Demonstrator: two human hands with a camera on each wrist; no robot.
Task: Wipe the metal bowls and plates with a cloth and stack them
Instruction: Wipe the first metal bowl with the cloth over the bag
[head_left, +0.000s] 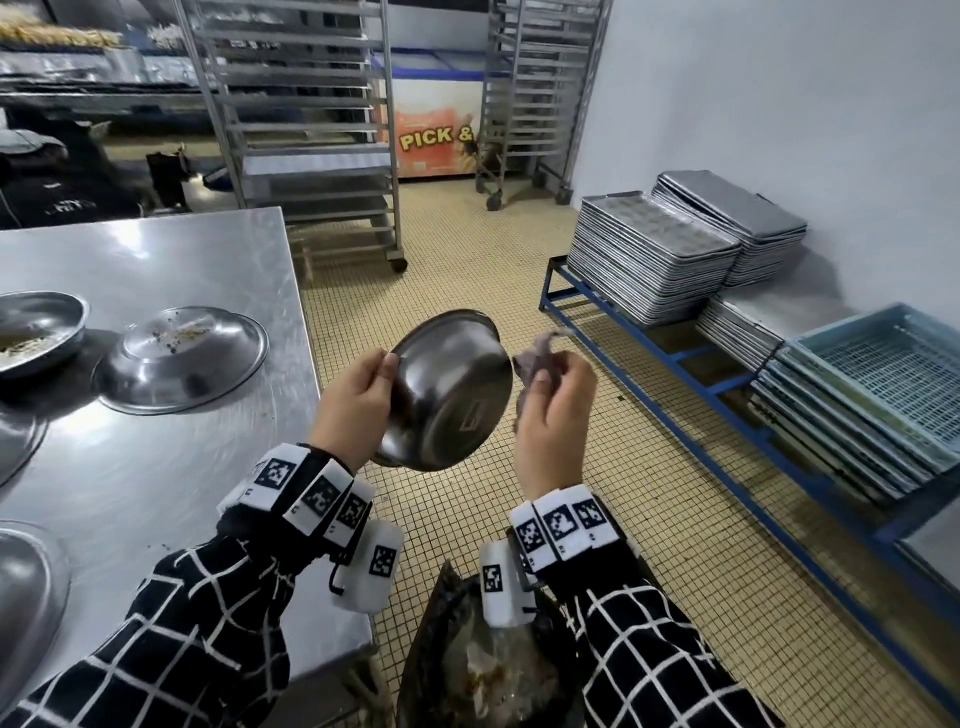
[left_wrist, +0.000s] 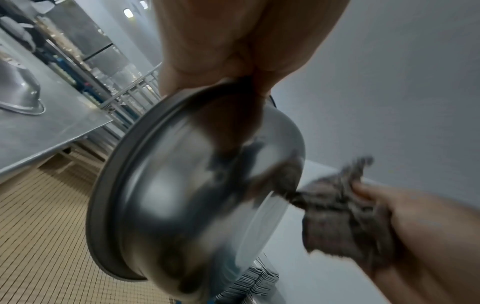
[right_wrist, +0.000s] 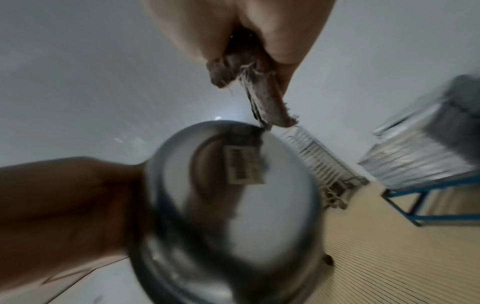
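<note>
Left hand (head_left: 353, 410) holding tilted metal bowl (head_left: 452, 389), right hand (head_left: 553, 415) pinching grey cloth (head_left: 535, 358) beside it

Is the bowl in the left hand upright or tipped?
Tipped: the bowl shows its labelled underside to the head camera, rim held by the left hand.

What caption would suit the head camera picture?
Left hand holds a metal bowl base up while the right hand pinches a cloth beside it.
</note>
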